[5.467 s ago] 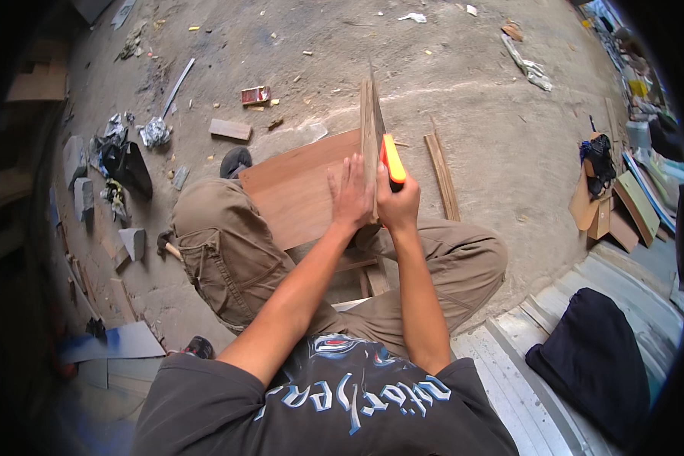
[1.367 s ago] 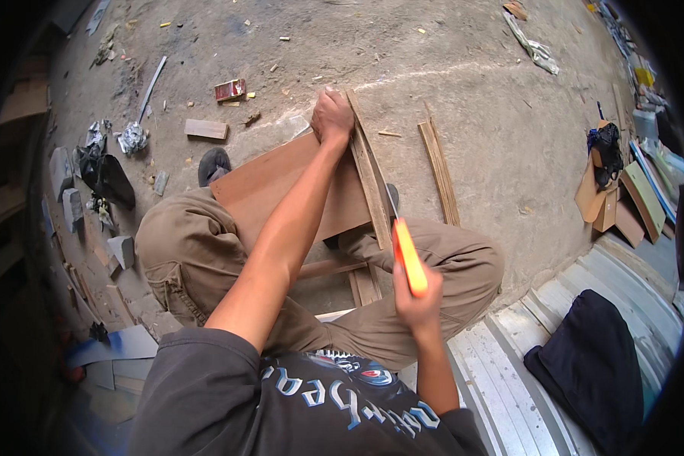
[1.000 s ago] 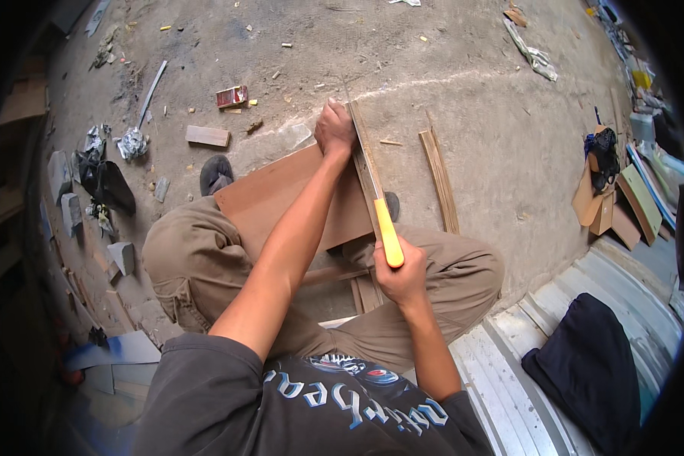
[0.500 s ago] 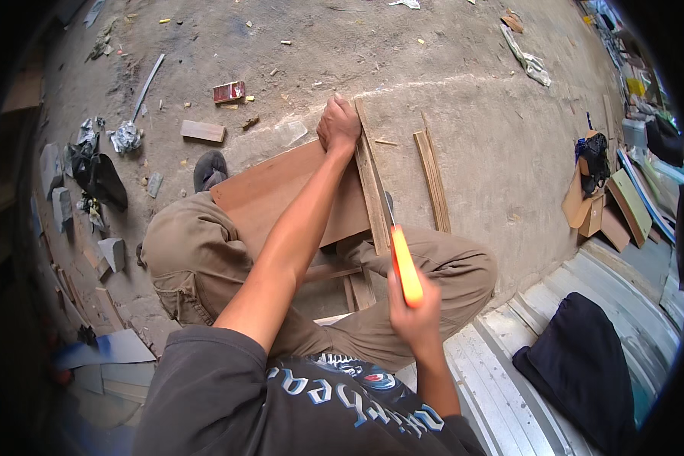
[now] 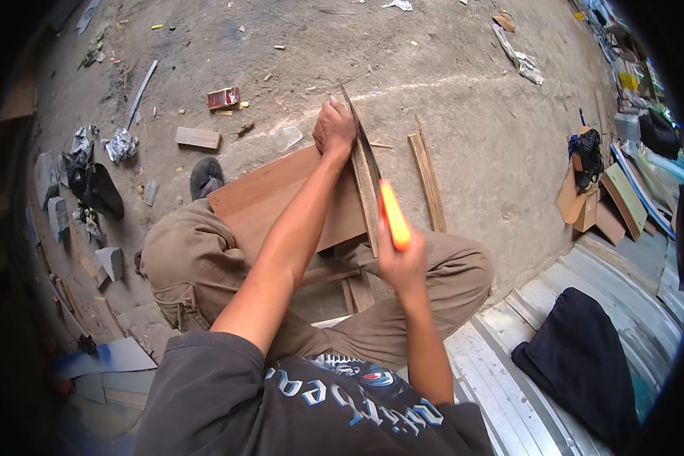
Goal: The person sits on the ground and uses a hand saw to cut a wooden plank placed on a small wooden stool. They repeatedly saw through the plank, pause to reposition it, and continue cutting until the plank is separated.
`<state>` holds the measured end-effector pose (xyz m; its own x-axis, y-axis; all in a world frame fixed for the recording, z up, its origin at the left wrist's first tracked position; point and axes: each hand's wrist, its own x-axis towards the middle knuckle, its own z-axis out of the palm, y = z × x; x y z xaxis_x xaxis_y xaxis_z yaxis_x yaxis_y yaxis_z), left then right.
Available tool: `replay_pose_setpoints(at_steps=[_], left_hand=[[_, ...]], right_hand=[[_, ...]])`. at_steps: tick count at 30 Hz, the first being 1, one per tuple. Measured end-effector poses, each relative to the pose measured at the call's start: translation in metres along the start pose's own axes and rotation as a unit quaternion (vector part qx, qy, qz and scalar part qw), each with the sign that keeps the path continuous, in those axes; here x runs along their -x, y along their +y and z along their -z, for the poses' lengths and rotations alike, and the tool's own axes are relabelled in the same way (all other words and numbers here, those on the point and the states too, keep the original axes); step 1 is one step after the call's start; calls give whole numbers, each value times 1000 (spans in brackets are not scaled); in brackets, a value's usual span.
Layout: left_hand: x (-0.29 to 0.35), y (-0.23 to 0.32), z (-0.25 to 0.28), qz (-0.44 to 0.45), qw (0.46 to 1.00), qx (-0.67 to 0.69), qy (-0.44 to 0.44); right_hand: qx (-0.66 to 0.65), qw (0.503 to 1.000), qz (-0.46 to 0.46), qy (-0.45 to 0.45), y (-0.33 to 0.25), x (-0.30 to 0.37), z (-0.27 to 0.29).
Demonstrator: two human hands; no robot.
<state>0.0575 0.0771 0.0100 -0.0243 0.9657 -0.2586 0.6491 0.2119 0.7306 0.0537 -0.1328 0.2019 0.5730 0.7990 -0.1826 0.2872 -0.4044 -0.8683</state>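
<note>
My right hand (image 5: 403, 266) is wrapped round the orange-yellow handle of a handsaw (image 5: 394, 220). The dark saw blade (image 5: 363, 140) points away from me along a narrow wooden strip (image 5: 365, 199), its tip past my left hand. Whether the teeth touch the wood I cannot tell. At the far end of a brown wooden board (image 5: 281, 194), my left hand (image 5: 334, 128) is closed on the board's corner, close beside the strip and blade. The board lies across my bent legs, with the strip along its right side. The fingers' undersides are hidden.
Another wooden strip (image 5: 427, 182) lies on the concrete floor to the right. A small wood block (image 5: 197, 137) and a red box (image 5: 223, 98) lie at the far left. Dark cloth (image 5: 577, 365) rests on the metal sheeting (image 5: 482, 380) at my right. Cardboard pieces (image 5: 577, 205) stand farther off.
My right hand has pushed the saw away from me and slightly left. The blade, mostly out of sight before, now stretches beyond my left hand, which keeps its place on the board.
</note>
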Motion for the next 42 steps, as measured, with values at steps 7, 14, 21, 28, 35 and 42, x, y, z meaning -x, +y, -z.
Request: replay_pose_setpoints(at_steps=[7, 14, 21, 28, 35, 42], left_hand=[[-5, -8, 10, -20, 1000, 8, 7], [-7, -24, 29, -57, 995, -68, 40], [29, -57, 27, -159, 978, -132, 25], [34, -54, 33, -144, 980, -137, 7], [34, -49, 36, -150, 978, -142, -12], [43, -54, 37, -149, 981, -123, 3]], right_hand=[[-25, 999, 22, -25, 38, -34, -23], [-43, 997, 55, -24, 41, -25, -44], [-33, 998, 46, -41, 44, -30, -37], [-21, 997, 16, -70, 30, 9, -8], [-3, 996, 11, -87, 19, -7, -10], [13, 997, -13, -78, 13, 12, -8]])
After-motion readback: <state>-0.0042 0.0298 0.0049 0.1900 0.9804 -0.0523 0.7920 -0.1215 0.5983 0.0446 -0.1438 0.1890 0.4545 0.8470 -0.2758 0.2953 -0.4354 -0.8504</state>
